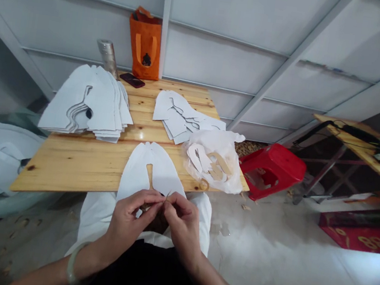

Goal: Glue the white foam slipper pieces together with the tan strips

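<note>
Over my lap, my left hand (129, 216) and my right hand (184, 226) meet with their fingertips pinched together. A tiny thin piece (168, 195) sticks up between the right thumb and finger; its kind cannot be made out. What the left fingertips pinch is hidden. Just beyond the hands, a white dome-shaped cut-out sheet (133, 165) with a slot in its middle lies partly over the table's front edge and runs down under my left hand. Something brown shows in the gap below my fingers, too covered to name.
On the wooden table (79, 160) stand a stack of white cut-outs (66, 98), a smaller pile (174, 124), a plastic bag of scraps (236, 162), a phone (132, 80), a silvery roll (108, 57) and an orange bag (145, 45). A red stool (278, 163) is to the right.
</note>
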`<state>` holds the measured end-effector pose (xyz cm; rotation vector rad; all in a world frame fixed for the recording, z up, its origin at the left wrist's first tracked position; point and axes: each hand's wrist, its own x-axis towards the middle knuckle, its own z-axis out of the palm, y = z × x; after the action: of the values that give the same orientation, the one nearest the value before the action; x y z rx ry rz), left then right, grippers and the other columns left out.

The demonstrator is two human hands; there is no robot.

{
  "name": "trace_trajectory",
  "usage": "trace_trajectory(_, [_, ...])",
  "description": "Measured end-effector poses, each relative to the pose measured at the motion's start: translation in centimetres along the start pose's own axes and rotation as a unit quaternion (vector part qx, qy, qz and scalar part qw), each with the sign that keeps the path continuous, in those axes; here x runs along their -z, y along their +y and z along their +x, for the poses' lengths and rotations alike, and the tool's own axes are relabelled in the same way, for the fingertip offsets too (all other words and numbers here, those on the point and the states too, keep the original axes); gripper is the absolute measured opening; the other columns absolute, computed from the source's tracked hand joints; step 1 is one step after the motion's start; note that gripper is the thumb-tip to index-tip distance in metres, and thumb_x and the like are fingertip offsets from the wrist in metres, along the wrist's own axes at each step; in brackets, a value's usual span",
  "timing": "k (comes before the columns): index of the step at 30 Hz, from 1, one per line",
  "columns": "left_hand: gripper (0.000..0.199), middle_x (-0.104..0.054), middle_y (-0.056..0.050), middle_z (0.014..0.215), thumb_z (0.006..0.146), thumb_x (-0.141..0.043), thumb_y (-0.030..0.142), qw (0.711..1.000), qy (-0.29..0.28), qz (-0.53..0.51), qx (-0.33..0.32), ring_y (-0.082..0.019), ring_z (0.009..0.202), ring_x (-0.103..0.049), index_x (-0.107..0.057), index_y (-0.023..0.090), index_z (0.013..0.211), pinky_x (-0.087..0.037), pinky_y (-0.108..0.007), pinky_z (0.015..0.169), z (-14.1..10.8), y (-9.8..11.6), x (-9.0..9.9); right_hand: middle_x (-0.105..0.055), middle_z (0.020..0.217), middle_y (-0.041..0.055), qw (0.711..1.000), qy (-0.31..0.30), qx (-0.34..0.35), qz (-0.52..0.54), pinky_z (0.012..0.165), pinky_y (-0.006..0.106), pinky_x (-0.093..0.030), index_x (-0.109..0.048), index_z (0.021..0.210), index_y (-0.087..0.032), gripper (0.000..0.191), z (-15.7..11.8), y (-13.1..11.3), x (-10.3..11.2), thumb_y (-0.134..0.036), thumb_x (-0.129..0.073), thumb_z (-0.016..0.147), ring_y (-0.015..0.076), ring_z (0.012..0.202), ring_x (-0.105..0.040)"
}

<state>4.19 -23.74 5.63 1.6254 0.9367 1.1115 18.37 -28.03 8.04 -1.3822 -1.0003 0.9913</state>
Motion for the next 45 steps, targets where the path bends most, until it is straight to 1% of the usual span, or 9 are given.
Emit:
trace_trajectory(6, [0.015, -0.08, -0.003, 0.081, 0.083, -0.074, 0.031, 0.987, -0.054, -0.069, 0.139, -0.017, 0.073, -0.076, -0.077, 0.018, 0.09, -0.061, -0.021, 0.064, 1.2, 0.9, 0.1, -0.051, 0.059, -0.0027, 0.999, 0.025, 0.032, -0.035, 0.056, 0.026, -0.036, -0.054, 0.058, -0.021, 0.02, 0.1, 0.6, -0.2, -0.025, -0.057, 0.078, 0.0124, 0.058, -0.044])
trace_trajectory(12, [0.019, -0.08, -0.004, 0.081, 0.083, -0.073, 0.035, 0.984, -0.071, -0.028, 0.158, -0.018, 0.07, -0.073, -0.08, 0.019, 0.087, -0.059, -0.023, 0.063, 1.6, 0.6, 0.5, -0.056, 0.059, -0.0011, 0.999, 0.013, 0.023, -0.033, 0.056, 0.026, -0.04, -0.057, 0.056, -0.022, 0.022, 0.3, 0.9, 0.0, -0.026, -0.058, 0.078, 0.0132, 0.057, -0.049])
trace_trajectory(21, [0.022, -0.075, -0.003, 0.078, 0.082, -0.078, 0.04, 0.962, -0.134, -0.103, 0.214, -0.017, 0.068, -0.067, -0.077, 0.018, 0.086, -0.053, -0.023, 0.059, 2.5, -0.2, 1.1, -0.056, 0.057, -0.0019, 0.999, -0.031, 0.016, -0.022, 0.052, 0.025, -0.036, -0.058, 0.056, -0.021, 0.022, 0.4, 0.6, 0.4, -0.026, -0.061, 0.077, 0.0116, 0.054, -0.044])
trace_trajectory(27, [0.021, -0.067, -0.001, 0.069, 0.078, -0.082, 0.037, 0.923, -0.108, -0.225, 0.293, -0.014, 0.062, -0.06, -0.074, 0.017, 0.077, -0.052, -0.024, 0.059, 2.7, -1.1, 1.9, -0.059, 0.061, -0.0019, 0.988, -0.085, -0.041, 0.12, 0.059, 0.025, -0.043, -0.06, 0.061, -0.021, 0.021, 0.4, 2.9, 1.4, -0.03, -0.066, 0.08, 0.0133, 0.058, -0.053])
trace_trajectory(30, [0.022, -0.066, 0.0, 0.07, 0.074, -0.084, 0.036, 0.921, -0.058, -0.266, 0.278, -0.014, 0.065, -0.061, -0.071, 0.018, 0.073, -0.053, -0.025, 0.063, 2.8, -1.3, 2.1, -0.058, 0.063, -0.0015, 0.993, -0.081, -0.039, 0.081, 0.058, 0.025, -0.04, -0.064, 0.067, -0.021, 0.025, 0.7, 3.3, 2.4, -0.036, -0.066, 0.087, 0.0129, 0.059, -0.05])
trace_trajectory(33, [0.019, -0.071, -0.002, 0.079, 0.077, -0.083, 0.034, 0.952, -0.012, -0.213, 0.22, -0.015, 0.072, -0.064, -0.071, 0.019, 0.074, -0.053, -0.024, 0.066, 2.6, -1.3, 2.1, -0.063, 0.075, 0.0018, 0.997, -0.029, 0.059, -0.045, 0.062, 0.026, -0.043, -0.069, 0.08, -0.02, 0.026, 0.8, 2.0, 3.0, -0.039, -0.059, 0.096, 0.0154, 0.069, -0.055])
trace_trajectory(35, [0.018, -0.075, -0.003, 0.09, 0.08, -0.082, 0.033, 0.97, 0.004, -0.166, 0.179, -0.016, 0.08, -0.068, -0.071, 0.019, 0.075, -0.055, -0.024, 0.071, 2.2, -1.1, 1.8, -0.064, 0.083, 0.0032, 0.982, 0.006, 0.131, -0.135, 0.064, 0.027, -0.044, -0.068, 0.086, -0.021, 0.019, 0.7, 0.9, 2.7, -0.037, -0.062, 0.094, 0.0164, 0.074, -0.057])
trace_trajectory(38, [0.016, -0.075, -0.004, 0.1, 0.085, -0.078, 0.031, 0.982, -0.014, -0.129, 0.134, -0.017, 0.088, -0.071, -0.071, 0.02, 0.076, -0.057, -0.025, 0.078, 1.5, -0.6, 1.2, -0.062, 0.084, 0.0022, 0.96, 0.027, 0.153, -0.232, 0.06, 0.026, -0.041, -0.066, 0.085, -0.021, 0.009, 0.6, 0.1, 1.7, -0.029, -0.067, 0.088, 0.015, 0.072, -0.056])
trace_trajectory(45, [0.015, -0.074, -0.005, 0.099, 0.087, -0.077, 0.029, 0.983, -0.054, -0.132, 0.113, -0.017, 0.09, -0.07, -0.073, 0.018, 0.077, -0.057, -0.023, 0.077, 0.8, -0.1, 0.8, -0.061, 0.08, 0.0001, 0.983, -0.022, 0.119, -0.141, 0.063, 0.024, -0.044, -0.062, 0.076, -0.021, 0.016, 1.4, 0.5, 1.2, -0.021, -0.058, 0.092, 0.0131, 0.072, -0.058])
